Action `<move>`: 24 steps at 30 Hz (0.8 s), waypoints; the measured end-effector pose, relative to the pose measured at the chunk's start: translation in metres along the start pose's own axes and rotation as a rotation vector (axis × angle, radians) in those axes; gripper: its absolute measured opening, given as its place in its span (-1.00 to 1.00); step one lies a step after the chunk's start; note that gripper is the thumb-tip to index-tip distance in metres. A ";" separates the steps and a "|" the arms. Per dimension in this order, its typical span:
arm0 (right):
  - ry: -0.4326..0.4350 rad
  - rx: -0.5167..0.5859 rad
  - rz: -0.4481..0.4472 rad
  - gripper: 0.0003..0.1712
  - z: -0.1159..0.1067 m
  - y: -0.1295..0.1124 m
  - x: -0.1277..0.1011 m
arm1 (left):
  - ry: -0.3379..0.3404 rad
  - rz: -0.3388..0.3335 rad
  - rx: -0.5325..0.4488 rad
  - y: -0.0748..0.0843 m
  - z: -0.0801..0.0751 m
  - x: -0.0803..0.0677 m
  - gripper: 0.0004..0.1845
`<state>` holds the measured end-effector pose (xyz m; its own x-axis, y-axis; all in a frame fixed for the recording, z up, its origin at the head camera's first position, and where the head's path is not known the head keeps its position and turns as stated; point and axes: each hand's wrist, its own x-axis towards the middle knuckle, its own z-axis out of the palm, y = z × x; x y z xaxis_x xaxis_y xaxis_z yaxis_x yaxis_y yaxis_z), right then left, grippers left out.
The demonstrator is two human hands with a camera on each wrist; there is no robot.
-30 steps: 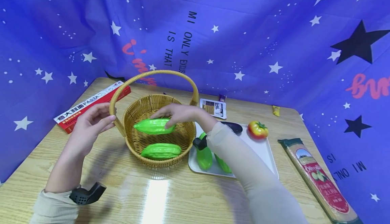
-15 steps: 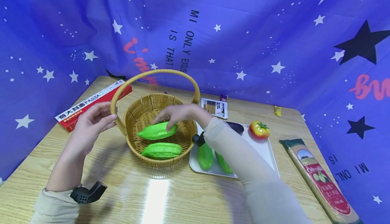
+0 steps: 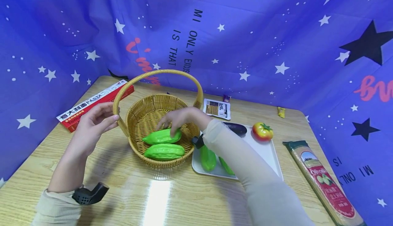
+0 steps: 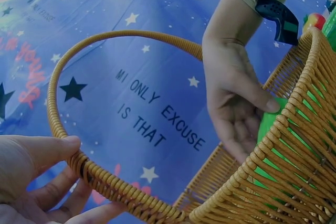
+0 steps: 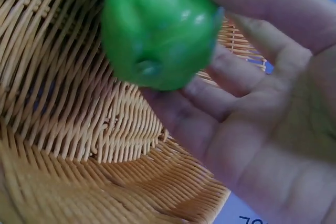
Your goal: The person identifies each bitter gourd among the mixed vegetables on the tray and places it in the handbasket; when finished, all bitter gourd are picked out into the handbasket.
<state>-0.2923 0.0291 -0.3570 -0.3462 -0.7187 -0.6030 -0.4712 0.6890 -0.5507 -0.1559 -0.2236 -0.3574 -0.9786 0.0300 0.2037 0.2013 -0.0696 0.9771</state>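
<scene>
A wicker basket (image 3: 139,115) with a tall arched handle (image 3: 159,72) stands on the wooden table. My left hand (image 3: 107,121) pinches the handle's near base between thumb and fingers (image 4: 44,153). My right hand (image 3: 179,117) reaches into the basket and grips one end of a green bumpy gourd (image 3: 162,136), thumb on one side and fingers on the other (image 5: 262,124). That gourd (image 5: 157,30) sits low in the basket beside a second green gourd (image 3: 164,151) lying on the basket floor.
A white tray (image 3: 265,151) right of the basket holds green vegetables (image 3: 208,157), a dark eggplant (image 3: 237,128) and a tomato (image 3: 261,131). A red pasta box (image 3: 95,104) lies far left, a long spaghetti packet (image 3: 325,181) far right, a small sachet (image 3: 217,109) behind. Blue starred cloth surrounds the table.
My right hand has lowered the gourd from rim height down into the basket, next to the other gourd. The left hand has stayed on the handle.
</scene>
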 end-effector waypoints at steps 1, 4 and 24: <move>-0.003 0.002 0.002 -0.25 0.001 0.000 0.000 | -0.002 0.001 0.000 0.000 0.000 0.000 -0.71; -0.013 0.020 0.019 -0.23 0.004 0.001 0.001 | -0.006 0.004 0.000 0.000 0.000 0.000 -0.71; 0.008 -0.025 0.042 -0.29 0.002 0.002 0.001 | -0.012 0.012 -0.007 -0.001 -0.001 0.000 -0.69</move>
<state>-0.2920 0.0297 -0.3599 -0.3722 -0.6901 -0.6206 -0.4762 0.7160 -0.5105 -0.1558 -0.2241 -0.3585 -0.9754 0.0412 0.2166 0.2130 -0.0773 0.9740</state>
